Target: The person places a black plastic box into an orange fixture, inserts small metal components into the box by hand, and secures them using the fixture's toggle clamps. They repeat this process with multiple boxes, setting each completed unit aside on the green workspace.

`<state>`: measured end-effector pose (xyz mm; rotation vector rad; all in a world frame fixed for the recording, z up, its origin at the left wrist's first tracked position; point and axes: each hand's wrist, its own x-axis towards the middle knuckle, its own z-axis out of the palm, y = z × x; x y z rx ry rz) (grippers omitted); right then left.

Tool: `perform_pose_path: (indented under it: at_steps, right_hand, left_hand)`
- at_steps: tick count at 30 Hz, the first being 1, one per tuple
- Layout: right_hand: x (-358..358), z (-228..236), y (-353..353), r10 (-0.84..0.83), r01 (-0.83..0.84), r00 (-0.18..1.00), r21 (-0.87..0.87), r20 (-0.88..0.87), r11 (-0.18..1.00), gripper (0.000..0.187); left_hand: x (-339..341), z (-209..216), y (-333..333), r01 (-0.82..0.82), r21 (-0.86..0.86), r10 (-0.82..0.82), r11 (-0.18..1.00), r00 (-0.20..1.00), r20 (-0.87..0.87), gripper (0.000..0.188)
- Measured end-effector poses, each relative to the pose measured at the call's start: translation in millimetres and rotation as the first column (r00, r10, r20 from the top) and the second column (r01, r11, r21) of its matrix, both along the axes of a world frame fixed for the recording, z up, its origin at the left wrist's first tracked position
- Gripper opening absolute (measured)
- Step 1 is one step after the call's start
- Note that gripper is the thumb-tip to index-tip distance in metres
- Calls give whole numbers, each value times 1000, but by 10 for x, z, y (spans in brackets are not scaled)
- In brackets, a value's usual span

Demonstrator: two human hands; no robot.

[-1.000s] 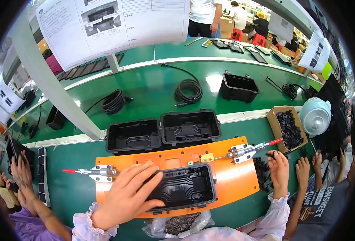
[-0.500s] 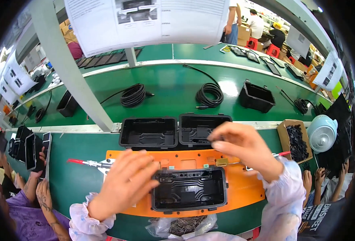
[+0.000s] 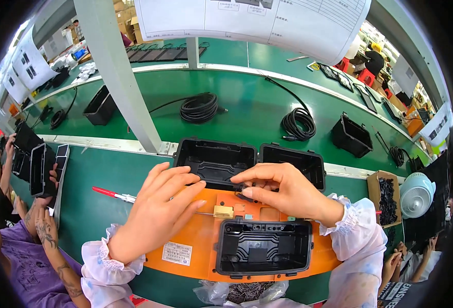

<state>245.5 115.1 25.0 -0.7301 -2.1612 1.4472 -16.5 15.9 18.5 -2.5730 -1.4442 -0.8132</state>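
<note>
Over the orange board (image 3: 203, 262), head view: left hand (image 3: 160, 210) is hovering on the left side, fingers loosely apart, nothing held showing; its underside is facing away, so contact below cannot be told. Right hand (image 3: 283, 191) is pinching a small black part (image 3: 243, 195) between thumb and forefinger, close to the left rear box (image 3: 211, 154); whether they are touching, cannot tell. Front box (image 3: 265, 246) is sitting on the board, mouth upward.

Handling, judged: a light, square pinch is probably serving best, leaving the part's ends visible for checking its facing.

Edges: rear boxes are standing side by side behind the board, limiting forward reach. Yellow block (image 3: 224, 211) is narrowing the gap between the hands. Screw bag (image 3: 249, 292) is lying just off the front edge. More room is showing leftward, where green desk (image 3: 103, 169) is extending behind the red handle (image 3: 103, 191).
</note>
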Motion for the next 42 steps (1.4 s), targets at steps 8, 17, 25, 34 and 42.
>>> perform_pose_path:
  at_steps: [8,17,25,34,42]
  right_hand:
    - [5,53,51,72,-69,997,496,14,866,15]
    - [67,62,59,171,-203,972,206,162,957,24]
    - [25,-50,-119,83,-147,985,490,150,859,28]
    - [-25,-211,-28,55,-126,991,733,121,668,25]
    - [80,-15,143,173,-189,982,426,75,885,23]
  left_hand:
    - [298,-73,31,179,-16,-178,984,981,72,39]
    - [287,-198,84,259,-126,-243,958,961,134,30]
    - [287,-251,120,301,-98,-284,949,946,158,29]
    - [275,-234,106,363,-151,-311,919,906,287,31]
    - [229,-150,23,184,-102,-164,978,970,178,29]
